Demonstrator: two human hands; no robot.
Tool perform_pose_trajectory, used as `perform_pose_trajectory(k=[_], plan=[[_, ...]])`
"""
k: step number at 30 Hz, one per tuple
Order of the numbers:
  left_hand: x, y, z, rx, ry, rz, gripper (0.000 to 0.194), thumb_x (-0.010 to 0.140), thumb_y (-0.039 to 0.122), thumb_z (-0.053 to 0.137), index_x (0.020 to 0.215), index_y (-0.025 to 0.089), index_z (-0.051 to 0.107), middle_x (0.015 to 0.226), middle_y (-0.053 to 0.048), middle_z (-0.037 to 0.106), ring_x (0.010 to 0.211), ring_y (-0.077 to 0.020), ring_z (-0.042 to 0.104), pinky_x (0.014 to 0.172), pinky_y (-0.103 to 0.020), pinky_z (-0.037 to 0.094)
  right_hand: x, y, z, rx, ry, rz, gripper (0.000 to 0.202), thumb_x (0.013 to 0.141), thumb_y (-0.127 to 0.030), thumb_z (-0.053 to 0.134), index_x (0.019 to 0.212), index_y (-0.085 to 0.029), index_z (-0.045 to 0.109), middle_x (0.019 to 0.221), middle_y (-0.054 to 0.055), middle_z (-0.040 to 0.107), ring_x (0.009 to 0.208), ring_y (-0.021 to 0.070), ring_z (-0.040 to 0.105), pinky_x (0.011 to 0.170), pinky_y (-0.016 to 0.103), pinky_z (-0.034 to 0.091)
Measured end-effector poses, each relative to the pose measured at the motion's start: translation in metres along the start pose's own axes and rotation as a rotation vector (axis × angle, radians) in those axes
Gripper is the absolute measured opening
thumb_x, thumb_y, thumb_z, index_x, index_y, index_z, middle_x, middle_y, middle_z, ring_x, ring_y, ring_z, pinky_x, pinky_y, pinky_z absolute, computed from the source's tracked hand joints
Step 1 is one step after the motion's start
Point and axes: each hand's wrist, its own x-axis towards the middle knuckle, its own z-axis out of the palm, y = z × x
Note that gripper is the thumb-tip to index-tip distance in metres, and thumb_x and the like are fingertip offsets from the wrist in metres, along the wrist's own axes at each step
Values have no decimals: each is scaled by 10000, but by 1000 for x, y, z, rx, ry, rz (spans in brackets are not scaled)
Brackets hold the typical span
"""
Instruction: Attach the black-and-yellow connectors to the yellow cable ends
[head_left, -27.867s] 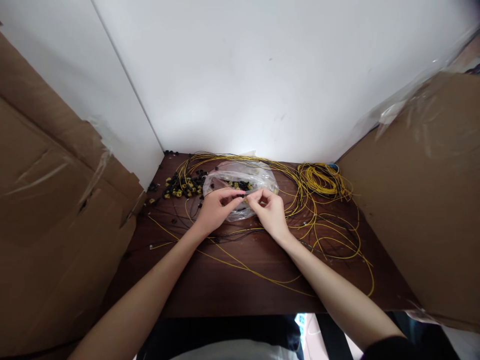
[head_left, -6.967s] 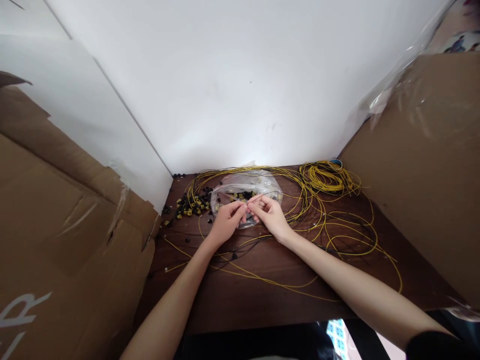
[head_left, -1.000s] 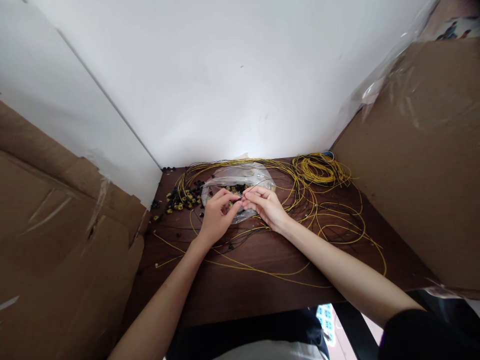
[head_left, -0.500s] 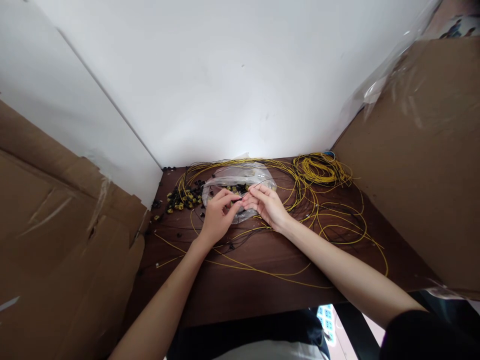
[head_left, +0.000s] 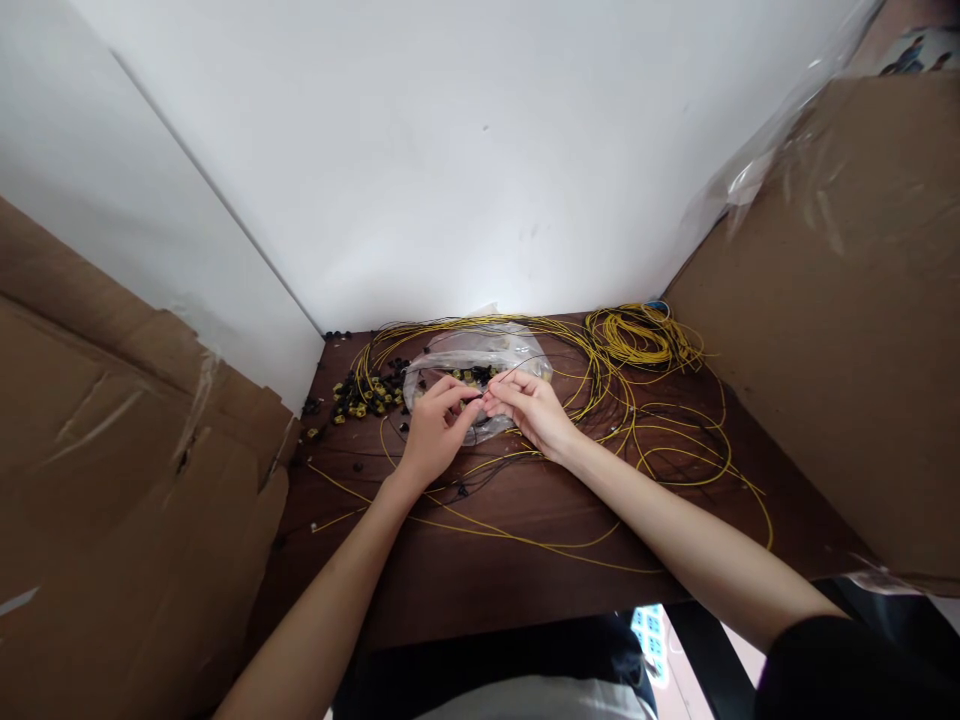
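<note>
Over a clear plastic bag (head_left: 484, 340) on the brown table, my two hands meet fingertip to fingertip. My left hand (head_left: 442, 418) pinches a small dark piece between thumb and forefinger. My right hand (head_left: 529, 408) is closed on a thin dark wire, whose loose length arcs up behind the fingers. Where the wire meets the dark piece is too small to make out. Small black and yellow parts (head_left: 364, 395) lie in a pile left of the bag, and more show inside it.
Yellow wire (head_left: 637, 340) lies coiled at the back right; loose yellow and black wires spread across the brown table (head_left: 450, 600). Cardboard stands at the left (head_left: 135, 500) and right (head_left: 847, 330), with a white wall (head_left: 480, 180) behind.
The fingers of my right hand have shifted slightly and drawn in closer around the wire. My left hand keeps nearly the same place and pinch.
</note>
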Motion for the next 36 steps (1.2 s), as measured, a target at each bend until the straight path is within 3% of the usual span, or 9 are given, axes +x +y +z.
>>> perform_pose_trajectory(k=[12, 26, 36], plan=[[0, -1, 0, 34, -5, 12, 167, 851, 254, 525, 863, 143, 649, 823, -47, 571, 701, -120, 531, 514, -197, 379, 1, 1, -2, 53, 5, 18, 283, 666, -338, 756, 748, -164, 548, 672, 33, 698, 573, 122, 657, 561, 227, 549], [0, -3, 1, 50, -3, 27, 165, 853, 253, 529, 859, 146, 654, 820, -43, 571, 656, -108, 516, 500, -195, 370, 0, 2, -1, -17, -20, -15, 210, 626, -246, 778, 743, -135, 643, 645, 4, 671, 602, 91, 641, 613, 194, 531], [1, -3, 1, 60, -6, 36, 171, 858, 237, 515, 839, 135, 651, 825, -51, 585, 725, -133, 537, 576, -221, 400, 2, 2, -3, 34, -8, 7, 299, 636, -337, 773, 757, -146, 578, 658, 29, 694, 569, 117, 655, 570, 221, 541]])
